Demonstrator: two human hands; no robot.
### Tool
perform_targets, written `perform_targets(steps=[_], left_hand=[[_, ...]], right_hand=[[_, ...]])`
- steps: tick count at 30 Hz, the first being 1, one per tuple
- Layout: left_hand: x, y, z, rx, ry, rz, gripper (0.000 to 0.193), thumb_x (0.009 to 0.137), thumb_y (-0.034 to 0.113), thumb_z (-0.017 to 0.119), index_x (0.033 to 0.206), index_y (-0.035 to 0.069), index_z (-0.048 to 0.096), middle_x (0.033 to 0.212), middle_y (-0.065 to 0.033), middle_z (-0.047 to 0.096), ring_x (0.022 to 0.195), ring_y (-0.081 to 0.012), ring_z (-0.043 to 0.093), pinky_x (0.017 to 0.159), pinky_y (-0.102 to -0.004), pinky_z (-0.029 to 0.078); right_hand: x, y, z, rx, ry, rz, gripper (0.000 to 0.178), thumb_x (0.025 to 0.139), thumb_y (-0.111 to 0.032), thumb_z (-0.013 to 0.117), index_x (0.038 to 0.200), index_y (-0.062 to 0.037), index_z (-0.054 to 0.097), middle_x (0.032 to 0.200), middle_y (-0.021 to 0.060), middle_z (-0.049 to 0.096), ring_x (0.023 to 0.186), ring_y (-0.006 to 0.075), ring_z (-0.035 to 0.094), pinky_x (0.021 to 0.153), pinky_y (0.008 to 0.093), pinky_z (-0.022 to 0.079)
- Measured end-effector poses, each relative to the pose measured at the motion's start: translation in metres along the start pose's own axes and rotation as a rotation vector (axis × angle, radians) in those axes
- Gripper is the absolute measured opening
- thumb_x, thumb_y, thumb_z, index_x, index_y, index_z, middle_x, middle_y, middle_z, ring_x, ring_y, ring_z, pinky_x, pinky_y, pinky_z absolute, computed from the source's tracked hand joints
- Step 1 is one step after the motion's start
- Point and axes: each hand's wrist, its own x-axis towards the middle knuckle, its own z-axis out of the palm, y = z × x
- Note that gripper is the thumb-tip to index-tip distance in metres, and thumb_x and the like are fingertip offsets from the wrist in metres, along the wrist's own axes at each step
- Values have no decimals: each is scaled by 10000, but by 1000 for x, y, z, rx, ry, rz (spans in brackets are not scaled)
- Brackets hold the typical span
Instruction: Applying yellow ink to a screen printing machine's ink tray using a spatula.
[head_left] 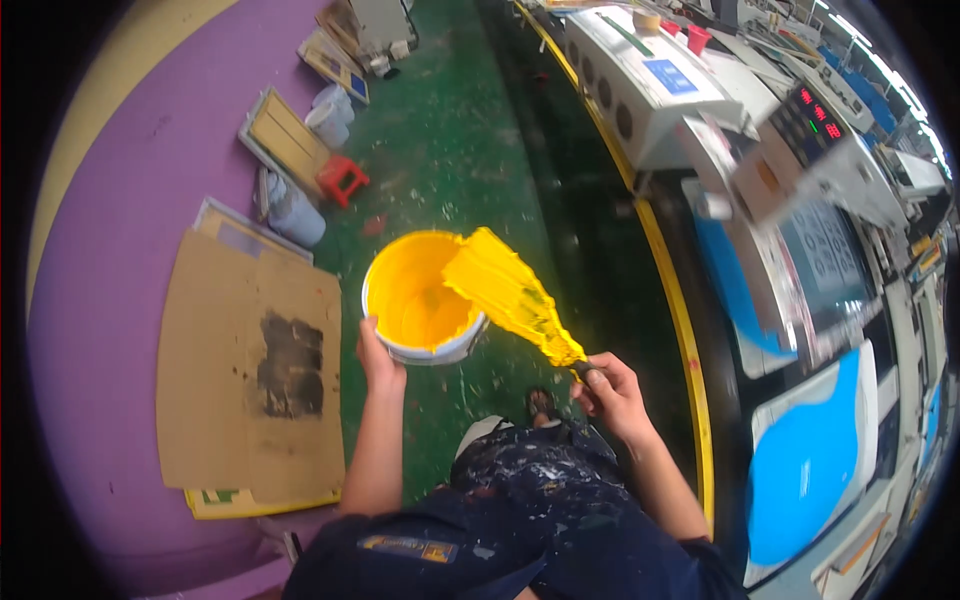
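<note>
Yellow paint (pixel 412 292) coats the inside of the bucket (pixel 455 350), head view. Our left hand (pixel 383 362) grasps its near-left rim; our right hand (pixel 614 396) clutches the scraper (pixel 508 292) by its handle, smeared blade across the right rim, contact unclear. We've both above green floor (pixel 440 120), cardboard (pixel 220 370) left.

My left forearm (pixel 376 455) rises nearly upright from the lower part of the frame to my left hand (pixel 380 358), left of centre, thumb up, fingers mostly hidden. My right forearm (pixel 665 485) slants up and leftward to my right hand (pixel 614 397), right of centre, fingers curled closed against the thumb.
</note>
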Motion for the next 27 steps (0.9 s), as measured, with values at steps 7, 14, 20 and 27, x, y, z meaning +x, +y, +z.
perform_targets(steps=[7, 14, 20, 27], left_hand=[[185, 34, 57, -6, 271, 77, 528, 957, 327, 585, 1339, -37, 561, 1335, -173, 640, 1210, -300, 648, 999, -454, 515], [458, 42, 225, -20, 241, 103, 485, 956, 308, 593, 1297, -36, 594, 1318, -177, 655, 1215, -291, 652, 1005, -431, 524], [676, 43, 425, 126, 119, 199, 385, 958, 276, 608, 1212, -14, 619, 1181, -126, 672, 1095, -248, 669, 920, -392, 528], [892, 7, 595, -22, 72, 129, 390, 958, 281, 602, 1213, -12, 622, 1239, -136, 672, 1139, -265, 663, 965, -405, 523]], right_hand=[[334, -79, 21, -1028, -346, -596, 289, 966, -128, 664, 1253, -104, 633, 1006, 95, 632, 914, 278, 666, 775, 382, 569], [574, -52, -33, -1171, -211, -464, 408, 906, -134, 716, 1306, -175, 643, 991, 60, 580, 963, 277, 650, 754, 411, 557], [738, -102, -131, -1145, 215, -294, 344, 907, -31, 687, 1241, -116, 685, 1003, 123, 655, 932, 360, 675, 808, 418, 562], [1025, -103, -233, -443, 572, -134, 174, 1079, -147, 551, 1209, -48, 611, 819, 30, 632, 700, 74, 556, 636, 240, 458]])
